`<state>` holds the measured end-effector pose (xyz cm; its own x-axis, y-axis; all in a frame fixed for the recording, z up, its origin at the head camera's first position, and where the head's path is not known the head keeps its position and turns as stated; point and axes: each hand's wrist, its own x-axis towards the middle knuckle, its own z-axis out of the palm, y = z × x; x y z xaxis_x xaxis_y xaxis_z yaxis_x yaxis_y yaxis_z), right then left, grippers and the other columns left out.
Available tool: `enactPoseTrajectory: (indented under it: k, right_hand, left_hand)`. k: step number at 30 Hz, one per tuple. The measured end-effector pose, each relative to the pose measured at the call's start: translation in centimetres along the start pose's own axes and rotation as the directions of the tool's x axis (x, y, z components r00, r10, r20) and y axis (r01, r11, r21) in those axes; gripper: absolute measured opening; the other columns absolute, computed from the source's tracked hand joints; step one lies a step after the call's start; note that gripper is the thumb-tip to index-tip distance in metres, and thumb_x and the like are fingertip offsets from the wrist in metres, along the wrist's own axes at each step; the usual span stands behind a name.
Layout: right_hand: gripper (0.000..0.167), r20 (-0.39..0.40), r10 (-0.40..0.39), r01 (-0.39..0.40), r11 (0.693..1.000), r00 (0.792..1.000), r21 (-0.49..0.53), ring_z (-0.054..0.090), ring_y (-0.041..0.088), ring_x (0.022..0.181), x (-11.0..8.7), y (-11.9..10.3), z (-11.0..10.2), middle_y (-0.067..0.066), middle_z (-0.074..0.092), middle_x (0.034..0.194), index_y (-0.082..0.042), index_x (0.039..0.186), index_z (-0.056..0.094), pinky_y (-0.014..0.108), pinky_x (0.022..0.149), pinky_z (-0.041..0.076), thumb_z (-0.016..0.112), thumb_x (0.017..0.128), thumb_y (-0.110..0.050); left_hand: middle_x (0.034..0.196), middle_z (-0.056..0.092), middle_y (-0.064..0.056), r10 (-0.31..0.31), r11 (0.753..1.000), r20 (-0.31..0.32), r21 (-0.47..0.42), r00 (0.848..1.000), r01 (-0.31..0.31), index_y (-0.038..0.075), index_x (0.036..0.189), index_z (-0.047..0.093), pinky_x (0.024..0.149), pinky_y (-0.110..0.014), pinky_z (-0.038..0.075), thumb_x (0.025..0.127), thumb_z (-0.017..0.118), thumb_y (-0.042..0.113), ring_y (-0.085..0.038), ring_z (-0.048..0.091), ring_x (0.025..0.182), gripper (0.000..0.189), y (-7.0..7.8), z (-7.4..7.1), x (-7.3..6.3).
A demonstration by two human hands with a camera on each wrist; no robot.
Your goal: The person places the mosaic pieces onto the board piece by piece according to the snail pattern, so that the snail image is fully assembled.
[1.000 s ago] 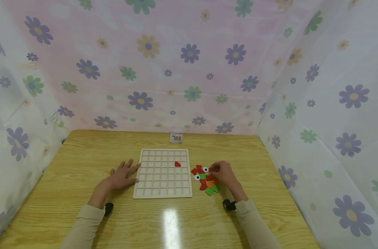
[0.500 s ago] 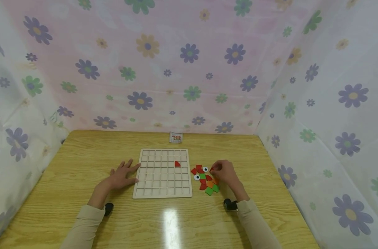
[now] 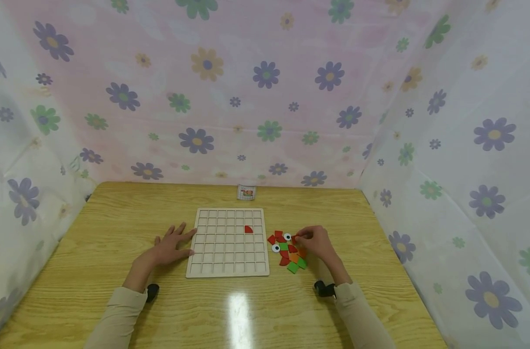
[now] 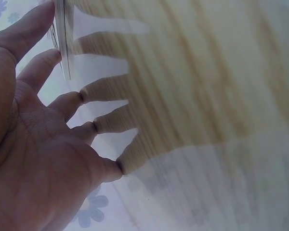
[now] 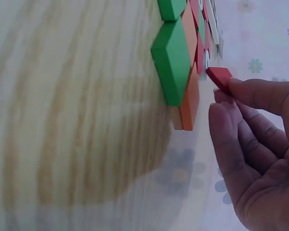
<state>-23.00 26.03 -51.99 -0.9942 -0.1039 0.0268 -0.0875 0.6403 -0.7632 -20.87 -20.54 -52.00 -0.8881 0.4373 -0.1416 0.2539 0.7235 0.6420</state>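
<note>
My right hand (image 3: 315,242) pinches a small red tile (image 5: 218,77) between thumb and fingertips, just above the right side of a pile of flat tiles. The pile has several red tiles, green tiles (image 5: 172,60), orange tiles (image 5: 190,103) and two round eye tiles, one nearer the hand (image 3: 287,237) and one at the left (image 3: 276,248). With its fingers spread, my left hand (image 3: 166,249) rests on the table, thumb and forefinger touching the left edge of a pale wooden grid board (image 3: 227,277). One red quarter-round tile (image 3: 248,229) lies in a cell toward the board's upper right.
Behind the board, at the table's far edge, is a small picture card (image 3: 246,193). The wood-grain table (image 3: 177,315) is bounded by flower-printed cloth (image 3: 230,116) at the back and both sides. Light glares on the table's front.
The right hand has shifted slightly while keeping the red tile pinched beside the pile. The left hand and the board have stayed in place.
</note>
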Motion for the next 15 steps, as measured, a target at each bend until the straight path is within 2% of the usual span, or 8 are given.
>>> enactPoseTrajectory:
  k: [8,15]
  right_hand:
    - [0.010,-0.023,-0.017,0.018,0.998,1.000,0.063,0.070,0.018,0.079,-0.44,0.08,0.32,0.015,0.075,0.093,0.003,0.096,0.077,0.026,0.066,0.055,0.074,0.092,-0.006]
    - [0.012,-0.036,-0.007,0.011,0.992,0.999,0.124,0.070,0.014,0.078,-0.52,0.04,0.74,0.013,0.076,0.091,0.001,0.097,0.077,0.023,0.066,0.055,0.077,0.092,-0.010]
  left_hand:
    - [0.163,0.010,-0.037,0.002,1.000,0.004,-0.005,1.000,-0.002,0.003,0.156,0.037,0.100,-0.089,0.001,0.098,0.068,0.035,-0.064,0.000,0.146,0.073,-0.26,0.11,0.11]
    - [0.162,0.010,-0.038,-0.002,1.000,0.011,-0.001,1.000,0.002,0.002,0.156,0.037,0.100,-0.089,0.001,0.099,0.067,0.034,-0.065,0.000,0.146,0.072,0.08,-0.09,-0.04]
